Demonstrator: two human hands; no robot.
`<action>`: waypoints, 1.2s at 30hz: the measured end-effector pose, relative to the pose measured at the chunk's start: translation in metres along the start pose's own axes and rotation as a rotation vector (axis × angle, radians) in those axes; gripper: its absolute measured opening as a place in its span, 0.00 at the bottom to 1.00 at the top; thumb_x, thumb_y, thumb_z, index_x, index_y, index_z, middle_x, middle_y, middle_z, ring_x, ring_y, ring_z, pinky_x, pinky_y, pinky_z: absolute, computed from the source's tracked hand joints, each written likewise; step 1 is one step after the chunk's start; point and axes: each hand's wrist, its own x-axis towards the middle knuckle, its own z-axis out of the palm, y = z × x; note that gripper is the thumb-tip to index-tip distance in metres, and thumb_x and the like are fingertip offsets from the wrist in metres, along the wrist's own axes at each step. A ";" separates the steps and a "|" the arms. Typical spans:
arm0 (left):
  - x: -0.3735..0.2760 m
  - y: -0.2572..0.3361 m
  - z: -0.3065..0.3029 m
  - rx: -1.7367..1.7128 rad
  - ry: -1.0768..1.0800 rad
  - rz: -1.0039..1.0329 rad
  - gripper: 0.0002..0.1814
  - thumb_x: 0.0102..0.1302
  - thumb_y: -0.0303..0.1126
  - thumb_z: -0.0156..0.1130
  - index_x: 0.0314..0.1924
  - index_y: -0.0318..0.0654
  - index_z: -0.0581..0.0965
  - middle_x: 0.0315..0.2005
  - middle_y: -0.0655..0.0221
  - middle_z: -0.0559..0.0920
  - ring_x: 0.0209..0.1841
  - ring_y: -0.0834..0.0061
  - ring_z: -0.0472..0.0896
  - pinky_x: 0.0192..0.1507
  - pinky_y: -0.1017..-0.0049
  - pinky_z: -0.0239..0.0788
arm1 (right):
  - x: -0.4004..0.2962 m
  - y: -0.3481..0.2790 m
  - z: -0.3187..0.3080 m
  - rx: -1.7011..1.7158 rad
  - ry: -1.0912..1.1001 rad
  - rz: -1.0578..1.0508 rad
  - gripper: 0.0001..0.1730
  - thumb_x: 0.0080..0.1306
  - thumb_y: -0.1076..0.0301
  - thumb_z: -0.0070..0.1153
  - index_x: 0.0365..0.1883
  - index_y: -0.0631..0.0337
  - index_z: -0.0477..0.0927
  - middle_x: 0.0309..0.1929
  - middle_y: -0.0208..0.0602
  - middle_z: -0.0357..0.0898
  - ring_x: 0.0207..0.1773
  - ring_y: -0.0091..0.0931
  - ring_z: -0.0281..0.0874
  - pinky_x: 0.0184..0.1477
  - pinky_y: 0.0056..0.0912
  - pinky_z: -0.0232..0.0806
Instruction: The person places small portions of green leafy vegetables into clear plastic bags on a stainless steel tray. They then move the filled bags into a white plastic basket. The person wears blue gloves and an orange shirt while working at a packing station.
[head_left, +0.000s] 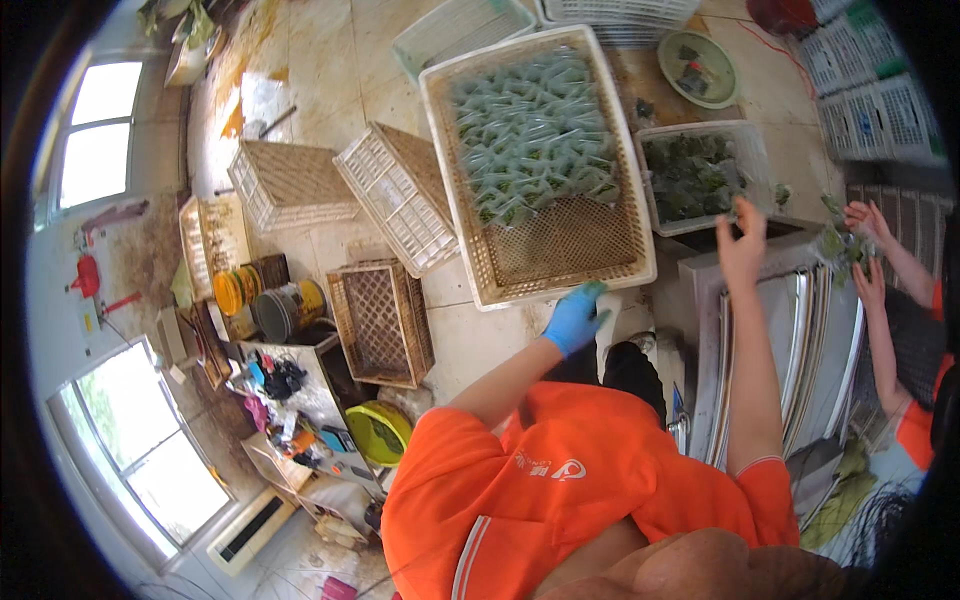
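In front of me stands a large pale plastic crate (556, 295) with mesh sides. Rows of clear plastic bags (536, 135) holding leafy greens fill its far part, and the mesh floor shows at the near end. My left hand (576, 321), in a blue glove, is at the crate's near rim; whether its fingers grip the rim is hidden. My bare right hand (742, 247) is raised with thumb and fingers apart and nothing visible in it. It is close to a smaller bin (646, 217) of bagged dark greens, beside a metal machine (694, 300).
At the right, a co-worker's hands (870, 255) hold a bag of greens over the metal machine. A round basin (735, 79) lies beyond the bin. Several mesh crates (382, 322) stand on the floor at left, near a cluttered table (330, 386) and a yellow-green tub (401, 424).
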 end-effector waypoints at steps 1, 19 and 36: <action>0.006 -0.025 -0.010 0.074 0.118 -0.068 0.30 0.61 0.43 0.65 0.60 0.36 0.71 0.57 0.49 0.75 0.58 0.47 0.73 0.61 0.57 0.65 | -0.005 -0.010 0.028 0.053 -0.144 -0.015 0.34 0.57 0.68 0.67 0.63 0.57 0.71 0.63 0.45 0.68 0.67 0.40 0.65 0.66 0.40 0.60; 0.168 -0.215 -0.127 0.561 0.254 -0.053 0.57 0.47 0.67 0.69 0.74 0.58 0.56 0.65 0.58 0.67 0.58 0.47 0.69 0.57 0.49 0.63 | 0.086 -0.007 0.329 -0.462 -0.401 -0.785 0.58 0.48 0.38 0.70 0.74 0.40 0.56 0.71 0.45 0.55 0.67 0.43 0.60 0.63 0.52 0.56; 0.111 -0.136 -0.108 0.538 0.342 -0.152 0.14 0.63 0.33 0.57 0.50 0.48 0.77 0.39 0.65 0.81 0.40 0.59 0.81 0.35 0.62 0.75 | 0.054 -0.076 0.276 -0.526 -0.577 -1.244 0.15 0.61 0.67 0.51 0.48 0.47 0.73 0.34 0.30 0.74 0.32 0.29 0.82 0.25 0.32 0.75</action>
